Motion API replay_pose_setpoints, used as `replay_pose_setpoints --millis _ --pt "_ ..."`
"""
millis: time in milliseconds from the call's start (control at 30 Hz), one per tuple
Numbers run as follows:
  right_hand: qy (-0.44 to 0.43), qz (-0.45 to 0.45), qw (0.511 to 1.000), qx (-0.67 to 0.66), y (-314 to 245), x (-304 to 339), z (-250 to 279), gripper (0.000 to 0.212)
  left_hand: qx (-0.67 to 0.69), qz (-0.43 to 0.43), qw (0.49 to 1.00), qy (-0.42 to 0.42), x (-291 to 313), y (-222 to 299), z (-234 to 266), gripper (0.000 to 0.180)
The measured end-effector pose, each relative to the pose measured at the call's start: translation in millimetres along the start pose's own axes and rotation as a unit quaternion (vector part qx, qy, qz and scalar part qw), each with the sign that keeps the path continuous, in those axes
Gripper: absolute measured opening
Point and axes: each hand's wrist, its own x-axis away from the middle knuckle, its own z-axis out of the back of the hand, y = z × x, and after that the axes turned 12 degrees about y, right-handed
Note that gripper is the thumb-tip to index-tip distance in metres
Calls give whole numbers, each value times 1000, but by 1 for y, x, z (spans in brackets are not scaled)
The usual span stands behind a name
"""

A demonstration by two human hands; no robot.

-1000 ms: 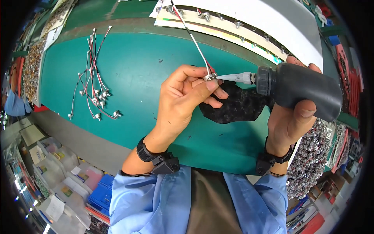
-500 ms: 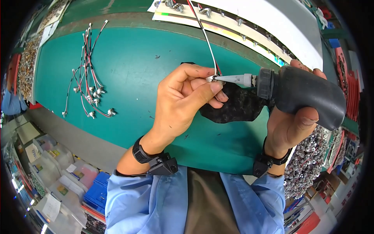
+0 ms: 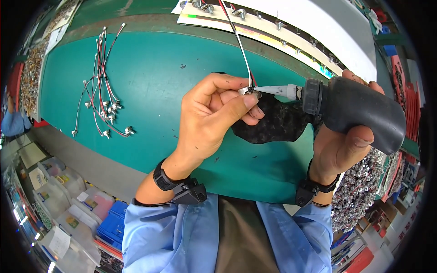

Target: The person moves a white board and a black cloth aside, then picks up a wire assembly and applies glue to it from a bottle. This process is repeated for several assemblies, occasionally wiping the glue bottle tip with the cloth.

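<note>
My left hand pinches a small metal part between thumb and forefinger. Red, white and black wires run up from that part toward the top of the view. In my right hand is a black squeeze bottle, tilted on its side, with my fingers behind it and my thumb in front. Its pale tapered nozzle points left, its tip at the wired part; whether it touches cannot be made out. Below the nozzle, a black stained cloth-like piece lies partly behind my left fingers.
Several wired metal parts lie in a loose bunch at the left of the green mat. A white rack holding metal parts stands at the back. Heaped metal parts sit right of my right wrist. Plastic bins stand lower left.
The nozzle tip has shifted slightly right and up on the wired part, the bottle moving a little right with it. My left hand has drifted slightly left, still pinching the part.
</note>
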Motion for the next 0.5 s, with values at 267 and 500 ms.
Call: replay_pose_setpoints --millis 267,500 --pt "-7 -2 1000 12 0 -2 2 71 6 6 1000 3 0 1 -1 16" --pt "0 -4 1000 -5 1 -3 2 71 6 4 1000 -2 -1 1 0 16"
